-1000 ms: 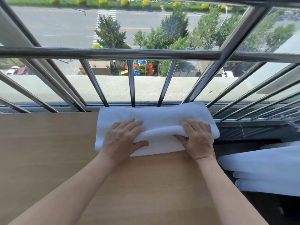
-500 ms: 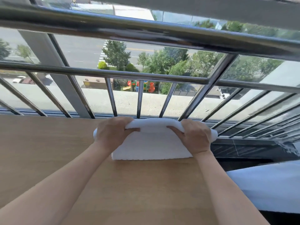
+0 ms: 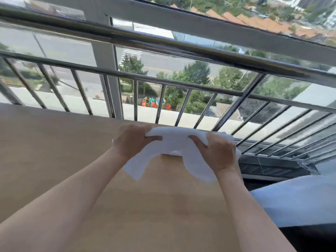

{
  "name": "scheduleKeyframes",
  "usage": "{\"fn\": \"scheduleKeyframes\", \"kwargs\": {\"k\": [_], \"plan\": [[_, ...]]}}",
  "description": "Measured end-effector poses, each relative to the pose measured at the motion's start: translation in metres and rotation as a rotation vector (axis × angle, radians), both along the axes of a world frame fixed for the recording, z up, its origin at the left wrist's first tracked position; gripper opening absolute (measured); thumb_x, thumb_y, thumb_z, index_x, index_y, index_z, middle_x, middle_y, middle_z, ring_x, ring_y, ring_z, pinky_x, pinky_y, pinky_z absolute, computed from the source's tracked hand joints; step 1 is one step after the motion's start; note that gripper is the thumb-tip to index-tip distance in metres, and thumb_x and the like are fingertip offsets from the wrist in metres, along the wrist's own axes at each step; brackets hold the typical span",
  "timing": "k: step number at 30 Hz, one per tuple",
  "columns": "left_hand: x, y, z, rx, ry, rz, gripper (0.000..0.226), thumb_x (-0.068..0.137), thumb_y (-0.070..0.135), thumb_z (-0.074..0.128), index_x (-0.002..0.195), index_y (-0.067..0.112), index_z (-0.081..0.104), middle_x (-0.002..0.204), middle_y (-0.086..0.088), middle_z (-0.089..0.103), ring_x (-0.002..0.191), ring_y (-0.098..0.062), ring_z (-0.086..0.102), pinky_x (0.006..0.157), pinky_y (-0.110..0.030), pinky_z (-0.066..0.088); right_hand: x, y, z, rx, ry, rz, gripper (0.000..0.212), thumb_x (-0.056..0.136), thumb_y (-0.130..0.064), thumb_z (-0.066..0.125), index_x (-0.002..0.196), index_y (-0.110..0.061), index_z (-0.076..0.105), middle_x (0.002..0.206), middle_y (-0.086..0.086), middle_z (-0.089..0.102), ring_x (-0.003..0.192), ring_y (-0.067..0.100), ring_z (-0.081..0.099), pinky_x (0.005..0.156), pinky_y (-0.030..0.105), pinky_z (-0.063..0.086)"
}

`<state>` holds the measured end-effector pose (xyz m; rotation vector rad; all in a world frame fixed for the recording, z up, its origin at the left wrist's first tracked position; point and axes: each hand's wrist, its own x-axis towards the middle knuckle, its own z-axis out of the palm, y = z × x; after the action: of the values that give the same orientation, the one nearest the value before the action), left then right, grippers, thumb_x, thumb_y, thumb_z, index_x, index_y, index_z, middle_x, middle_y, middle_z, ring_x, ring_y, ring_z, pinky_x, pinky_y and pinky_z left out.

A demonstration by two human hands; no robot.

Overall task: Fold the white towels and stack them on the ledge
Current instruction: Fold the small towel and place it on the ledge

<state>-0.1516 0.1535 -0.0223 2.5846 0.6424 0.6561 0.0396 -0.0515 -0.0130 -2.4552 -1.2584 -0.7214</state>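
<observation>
At the far edge of the table [image 3: 54, 151], toward its right corner, we have the white towel [image 3: 174, 142] bunched up between both hands. It is soft, thick, matte cloth. The top is gathered into a fat roll spanning the gap between the hands. Two loose flaps hang down, one under each wrist, with ragged rounded ends. The lower edge arcs up in the middle and shows wood behind it. We cannot tell whether the flaps touch the tabletop.

The left hand [image 3: 131, 140] has its back toward us, with the thumb on the near side of the roll pointing right. The fingers are wrapped over the top and hidden behind the cloth, in a firm grasp. The right hand [image 3: 218, 151] mirrors it: thumb pointing left along the roll, fingers curled into the fabric, also grasping. Both forearms are bare. They reach forward from the bottom corners and converge on the towel.

The table is smooth, flat, light wood-grain laminate. Just past its far edge runs a railing [image 3: 163, 46] of polished round steel tube, with a thick top rail and thin upright bars. Off the table's right edge there is a dark sill [image 3: 272, 166]. Lower down lies a pile of white cloth [image 3: 294, 200], soft-edged and blurred, so we cannot count its layers. It is well apart from the held towel.
</observation>
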Motion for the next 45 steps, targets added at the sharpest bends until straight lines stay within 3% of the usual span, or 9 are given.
{"fn": "scheduleKeyframes", "kwargs": {"k": [7,11,16,21,27,32,38,41,45], "plan": [[-0.163,0.018,0.014,-0.029,-0.017,0.116,0.057,0.077,0.073,0.051,0.076,0.018,0.065,0.073,-0.003,0.067,0.068,-0.029,0.063,0.064,-0.039,0.051,-0.142,0.042,0.02,-0.005,0.038,0.122,0.072,0.09,-0.076,0.036,0.056,-0.014,0.05,0.047,0.003,0.05,0.04,0.029,0.05,0.047,0.026,0.027],[-0.264,0.033,0.025,-0.003,-0.044,0.21,0.053,0.076,0.068,0.058,0.078,0.017,0.07,0.074,-0.005,0.069,0.069,-0.028,0.065,0.063,-0.033,0.043,-0.224,0.077,0.027,-0.019,0.059,0.204,0.069,0.086,-0.075,0.039,0.055,-0.014,0.05,0.049,0.006,0.053,0.044,0.032,0.055,0.051,0.029,0.029],[-0.371,0.051,0.04,0.08,-0.013,0.361,0.054,0.075,0.066,0.073,0.062,0.021,0.048,0.064,-0.006,0.063,0.058,-0.025,0.054,0.059,-0.031,0.028,-0.313,0.126,0.04,0.0,0.068,0.349,0.067,0.084,-0.07,0.045,0.056,-0.011,0.056,0.05,0.008,0.057,0.045,0.033,0.057,0.05,0.03,0.034],[-0.451,0.075,0.048,0.073,-0.038,0.511,0.059,0.071,0.081,0.052,0.054,0.027,0.036,0.052,0.01,0.042,0.052,-0.018,0.047,0.054,-0.028,0.031,-0.382,0.182,0.046,-0.023,0.104,0.448,0.08,0.084,-0.081,0.033,0.074,-0.01,0.068,0.064,0.01,0.065,0.061,0.036,0.064,0.058,0.035,0.044],[-0.517,0.13,0.048,0.235,-0.007,0.684,0.065,0.073,0.082,0.056,0.054,0.024,0.035,0.045,0.01,0.032,0.045,-0.019,0.042,0.045,-0.02,0.017,-0.44,0.262,0.048,-0.036,0.153,0.515,0.083,0.08,-0.083,0.025,0.079,-0.01,0.065,0.07,0.008,0.065,0.069,0.034,0.063,0.062,0.038,0.045],[-0.555,0.194,0.059,0.287,-0.004,0.718,0.069,0.071,0.079,0.063,0.054,0.029,0.019,0.043,0.011,0.026,0.043,-0.018,0.035,0.046,-0.019,0.018,-0.481,0.342,0.055,0.055,0.203,0.563,0.062,0.082,-0.08,0.031,0.064,-0.022,0.04,0.056,0.002,0.05,0.055,0.031,0.057,0.057,0.032,0.032],[-0.596,0.296,0.085,0.366,0.052,0.74,0.073,0.068,0.089,0.049,0.05,0.02,0.035,0.044,0.011,0.031,0.038,-0.02,0.037,0.046,-0.016,0.013,-0.513,0.451,0.052,0.064,0.268,0.535,0.085,0.079,-0.09,0.017,0.076,-0.019,0.063,0.064,0.0,0.062,0.065,0.031,0.061,0.06,0.035,0.043],[-0.615,0.346,0.09,0.408,0.085,0.794,0.078,0.065,0.093,0.047,0.052,0.016,0.041,0.046,0.008,0.043,0.039,-0.02,0.038,0.05,-0.017,0.011,-0.529,0.502,0.059,0.078,0.323,0.584,0.089,0.077,-0.093,0.014,0.071,-0.016,0.058,0.061,0.001,0.057,0.062,0.031,0.058,0.059,0.038,0.045],[-0.632,0.4,0.107,0.401,0.094,0.835,0.077,0.064,0.093,0.042,0.053,0.017,0.041,0.044,0.009,0.034,0.04,-0.017,0.035,0.051,-0.015,0.01,-0.544,0.552,0.083,0.068,0.265,0.578,0.083,0.077,-0.09,0.017,0.069,-0.017,0.057,0.059,0.001,0.057,0.059,0.03,0.059,0.056,0.033,0.04]]}}
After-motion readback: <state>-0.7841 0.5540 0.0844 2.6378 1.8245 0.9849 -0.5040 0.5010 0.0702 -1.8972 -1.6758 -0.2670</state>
